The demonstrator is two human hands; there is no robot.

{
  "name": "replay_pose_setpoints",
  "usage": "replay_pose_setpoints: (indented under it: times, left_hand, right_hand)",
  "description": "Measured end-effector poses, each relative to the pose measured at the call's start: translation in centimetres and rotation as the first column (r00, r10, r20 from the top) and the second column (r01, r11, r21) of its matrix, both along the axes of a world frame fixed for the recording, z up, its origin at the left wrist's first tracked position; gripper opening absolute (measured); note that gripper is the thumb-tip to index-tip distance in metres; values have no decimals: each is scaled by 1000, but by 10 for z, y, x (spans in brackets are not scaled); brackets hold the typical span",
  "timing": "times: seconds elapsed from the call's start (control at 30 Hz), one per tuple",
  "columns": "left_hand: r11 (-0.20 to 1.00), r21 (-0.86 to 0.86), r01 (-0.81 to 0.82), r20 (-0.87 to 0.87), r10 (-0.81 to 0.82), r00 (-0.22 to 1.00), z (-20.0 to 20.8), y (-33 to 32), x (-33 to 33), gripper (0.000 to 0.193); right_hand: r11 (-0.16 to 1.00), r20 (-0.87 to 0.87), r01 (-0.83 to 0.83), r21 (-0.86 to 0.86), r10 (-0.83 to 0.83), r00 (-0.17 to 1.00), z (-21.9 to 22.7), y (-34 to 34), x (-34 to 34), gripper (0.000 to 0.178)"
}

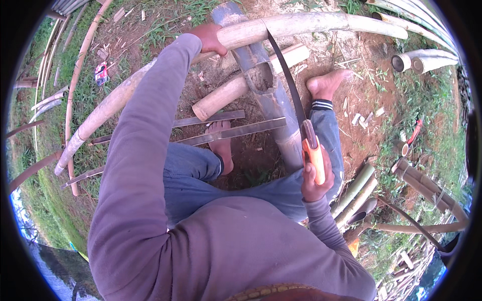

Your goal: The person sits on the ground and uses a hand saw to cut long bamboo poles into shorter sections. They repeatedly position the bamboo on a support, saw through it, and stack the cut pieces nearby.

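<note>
A long pale bamboo pole [321,22] curves across the top of the view and down to the left. My left hand [208,39] is wrapped round it near its middle. In my right hand [317,181] is a handsaw [315,155] with an orange handle and a dark, curved blade. The blade's far end meets the pole just right of my left hand, at a dark line in the bamboo. Under the pole lies a thick grey bamboo trunk [287,118] with a hole cut in its top. A short bamboo piece [221,98] runs crosswise through or beneath that trunk.
Two long flat slats [241,131] lie across near my left bare foot [220,145]. My right foot [326,84] rests beyond the trunk. Cut bamboo lengths [356,188] lie at my right, more poles [422,22] at far right. A red packet [101,73] sits on the grass.
</note>
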State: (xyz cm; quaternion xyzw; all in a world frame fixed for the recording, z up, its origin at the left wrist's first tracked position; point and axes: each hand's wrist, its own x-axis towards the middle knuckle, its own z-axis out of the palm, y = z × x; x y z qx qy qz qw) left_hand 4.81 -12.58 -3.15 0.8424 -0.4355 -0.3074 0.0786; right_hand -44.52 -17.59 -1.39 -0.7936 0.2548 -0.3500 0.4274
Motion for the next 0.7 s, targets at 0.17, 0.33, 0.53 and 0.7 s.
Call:
replay_pose_setpoints:
  times: [0.17,0.33,0.53,0.7]
  left_hand:
    - [999,-23,42,10,-42,999,7,-20,-11,82]
    - [1000,11,-12,-27,12,1000,21,-11,12,83]
    - [1000,25,-17,-121,20,992,6,-6,8,82]
    - [1000,-19,8,-61,-9,998,7,-15,3,82]
  right_hand:
    - [987,81,47,151,-59,995,-18,-75,180,42]
    - [968,76,19,252,-40,996,-13,-35,101,45]
    - [999,-8,3,-43,-4,1000,-22,-10,25,48]
    - [987,64,31,159,-42,997,-29,-73,176,44]
